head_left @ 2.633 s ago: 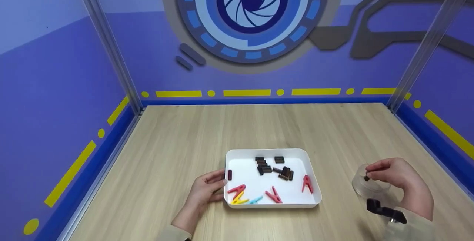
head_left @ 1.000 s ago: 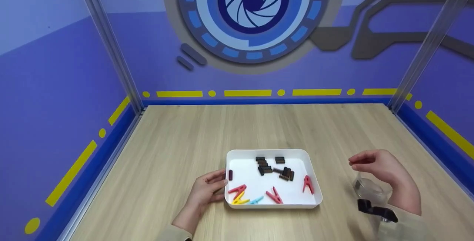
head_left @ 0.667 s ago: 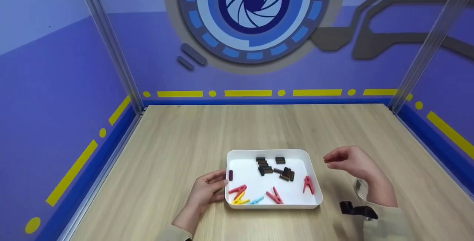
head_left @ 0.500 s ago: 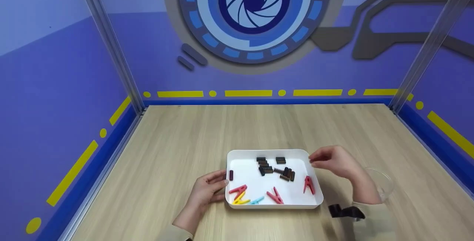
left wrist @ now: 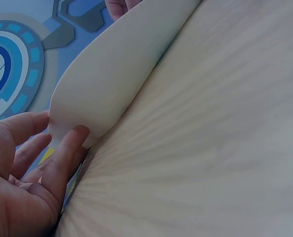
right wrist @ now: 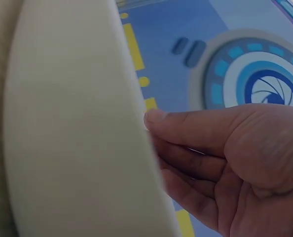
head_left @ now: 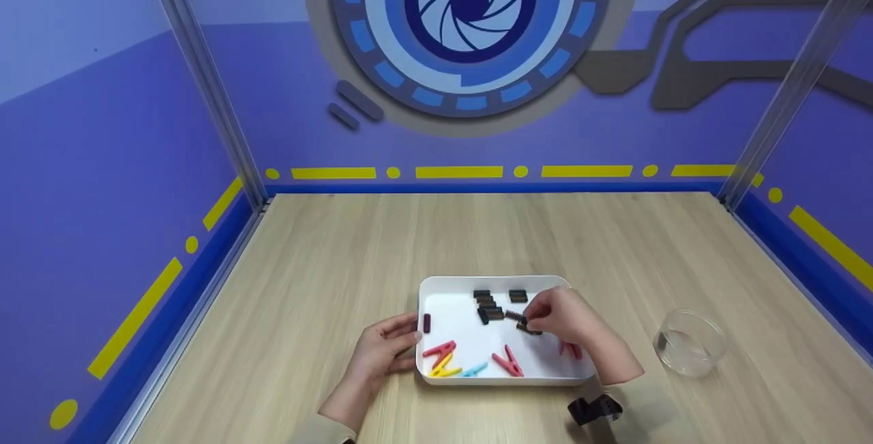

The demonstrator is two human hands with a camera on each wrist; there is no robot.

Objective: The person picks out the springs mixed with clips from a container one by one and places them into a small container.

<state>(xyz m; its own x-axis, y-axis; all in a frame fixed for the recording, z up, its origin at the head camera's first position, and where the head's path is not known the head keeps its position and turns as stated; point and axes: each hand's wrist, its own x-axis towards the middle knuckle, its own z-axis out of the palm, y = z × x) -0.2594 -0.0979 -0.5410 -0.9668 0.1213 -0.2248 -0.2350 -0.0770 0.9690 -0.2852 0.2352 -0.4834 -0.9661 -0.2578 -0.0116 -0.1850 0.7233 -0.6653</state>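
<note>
A shallow white tray point(head_left: 470, 381) stands near the table's front edge. Several small black-and-brown blocks point(head_left: 492, 313) with ribbed, pin-like edges lie in its back half. One dark reddish piece point(head_left: 427, 323) lies by its left wall. My left hand point(head_left: 378, 350) rests its fingertips against the tray's left side, thumb at the rim; the left wrist view shows these fingers against the outer wall. My right hand point(head_left: 566, 318) reaches over the right wall, thumb and fingertips close together at a cluster of the blocks. Whether it pinches one is hidden. The right wrist view shows the wall covering the fingertips.
Clothespins lie in the tray's front part: a red one point(head_left: 508, 362), a yellow one point(head_left: 443, 367), a light blue one point(head_left: 474, 370) and others. A clear round dish point(head_left: 691, 343) with a small dark piece inside stands right of the tray. Walls enclose the table point(head_left: 327, 246).
My right hand has moved left from the clear dish, over the tray's right wall, down to the blocks. The dish now shows fully. My left hand has stayed at the tray.
</note>
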